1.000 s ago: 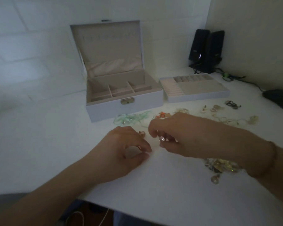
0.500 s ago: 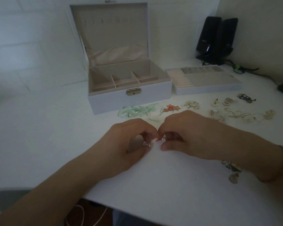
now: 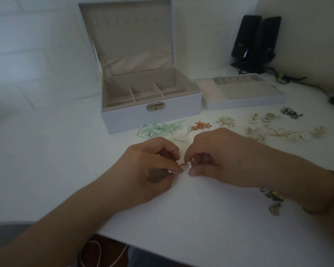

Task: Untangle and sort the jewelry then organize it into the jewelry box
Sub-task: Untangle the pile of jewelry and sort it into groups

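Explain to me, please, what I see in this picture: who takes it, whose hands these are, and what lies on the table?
There is no machine. A person wears a camera on the head, looking down at their own two hands. The left hand and right hand each pinch one end of a small red piece of jewelry between them. On the white table stand an open jewelry box, its compartments showing nothing inside, and a removed tray beside it. In front lie mint ribbon pieces, an orange piece and pale gold pieces.
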Tool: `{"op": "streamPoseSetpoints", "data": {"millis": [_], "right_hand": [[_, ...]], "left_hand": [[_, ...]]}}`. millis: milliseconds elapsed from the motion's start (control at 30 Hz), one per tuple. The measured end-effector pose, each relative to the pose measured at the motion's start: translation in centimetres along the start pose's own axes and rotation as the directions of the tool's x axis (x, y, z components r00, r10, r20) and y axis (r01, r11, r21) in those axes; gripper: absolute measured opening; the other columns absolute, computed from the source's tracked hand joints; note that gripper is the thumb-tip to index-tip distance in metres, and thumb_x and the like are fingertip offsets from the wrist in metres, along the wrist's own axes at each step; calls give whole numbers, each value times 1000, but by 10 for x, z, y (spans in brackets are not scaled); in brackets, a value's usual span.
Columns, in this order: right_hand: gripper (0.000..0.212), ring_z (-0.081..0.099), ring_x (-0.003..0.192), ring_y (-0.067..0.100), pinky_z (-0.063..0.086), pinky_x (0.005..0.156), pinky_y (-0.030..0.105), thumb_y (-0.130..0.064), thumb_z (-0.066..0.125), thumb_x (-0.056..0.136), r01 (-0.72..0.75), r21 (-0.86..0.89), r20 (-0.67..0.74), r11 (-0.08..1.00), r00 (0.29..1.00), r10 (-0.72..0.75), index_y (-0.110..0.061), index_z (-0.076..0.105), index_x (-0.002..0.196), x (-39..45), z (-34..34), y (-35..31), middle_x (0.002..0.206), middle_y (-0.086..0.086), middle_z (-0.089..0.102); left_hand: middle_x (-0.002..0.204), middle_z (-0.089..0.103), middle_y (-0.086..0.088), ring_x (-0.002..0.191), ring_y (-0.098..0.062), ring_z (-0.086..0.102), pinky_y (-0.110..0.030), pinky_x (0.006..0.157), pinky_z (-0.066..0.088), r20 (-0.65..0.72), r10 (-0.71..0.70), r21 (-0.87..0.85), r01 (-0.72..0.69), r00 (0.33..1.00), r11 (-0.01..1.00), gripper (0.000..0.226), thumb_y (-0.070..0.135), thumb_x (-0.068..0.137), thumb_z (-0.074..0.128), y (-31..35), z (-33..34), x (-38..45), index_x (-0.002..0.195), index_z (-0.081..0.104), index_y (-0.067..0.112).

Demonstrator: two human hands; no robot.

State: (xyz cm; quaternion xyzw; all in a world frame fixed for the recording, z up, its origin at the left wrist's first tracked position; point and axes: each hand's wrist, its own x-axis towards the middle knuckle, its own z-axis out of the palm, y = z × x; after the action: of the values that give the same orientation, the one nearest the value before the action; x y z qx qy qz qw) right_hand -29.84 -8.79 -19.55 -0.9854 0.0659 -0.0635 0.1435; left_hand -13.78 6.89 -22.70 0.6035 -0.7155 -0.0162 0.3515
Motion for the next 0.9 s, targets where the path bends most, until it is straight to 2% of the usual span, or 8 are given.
{"op": "streamPoseSetpoints", "data": {"millis": [167,300,433,567,767,900], "right_hand": [[26,51,71,2,50,69,36,-51,57,80,25,-9,-15,1000,1000,-25,-30,66,92,0,0,-2,76,-14,56],[19,50,73,2,49,71,35,-48,62,83,19,-27,-16,999,1000,-20,-32,65,94,-1,1,-1,79,-14,55],[19,49,73,-2,49,71,32,-46,62,84,24,-22,-22,999,999,-24,-32,64,95,-1,2,0,80,-14,55],[20,48,73,-2,48,70,31,-48,61,83,24,-20,-25,1000,999,-24,-32,64,94,-3,2,1,80,-14,54],[17,49,72,-2,48,72,29,-47,63,83,14,-24,-21,1000,1000,-15,-33,63,93,-4,1,2,80,-15,54],[19,50,72,0,49,71,33,-48,61,83,8,-4,-18,1000,1000,-8,-32,64,94,-5,1,1,80,-14,55]], "left_hand": [[103,69,6,92,-4,67,-23,83,54,-20,-1,17,1,1000,1000,12,12,74,77,1,-1,2,84,79,19],[103,71,9,93,0,67,-21,84,53,-1,-17,-10,17,1000,1000,9,23,78,75,1,0,3,85,80,20],[106,70,9,96,-4,67,-25,83,55,12,-60,-98,61,998,993,14,32,75,78,1,-1,2,80,80,19],[112,65,4,101,-9,66,-18,79,56,44,-177,-201,182,983,962,23,10,72,84,2,-1,3,94,78,13],[125,65,4,113,1,62,-18,94,51,88,-86,-109,96,992,989,14,24,78,76,-2,0,2,89,81,17],[115,61,0,106,-5,61,-13,89,46,84,-25,-35,28,996,999,14,26,82,72,-1,1,2,86,81,16]]}}
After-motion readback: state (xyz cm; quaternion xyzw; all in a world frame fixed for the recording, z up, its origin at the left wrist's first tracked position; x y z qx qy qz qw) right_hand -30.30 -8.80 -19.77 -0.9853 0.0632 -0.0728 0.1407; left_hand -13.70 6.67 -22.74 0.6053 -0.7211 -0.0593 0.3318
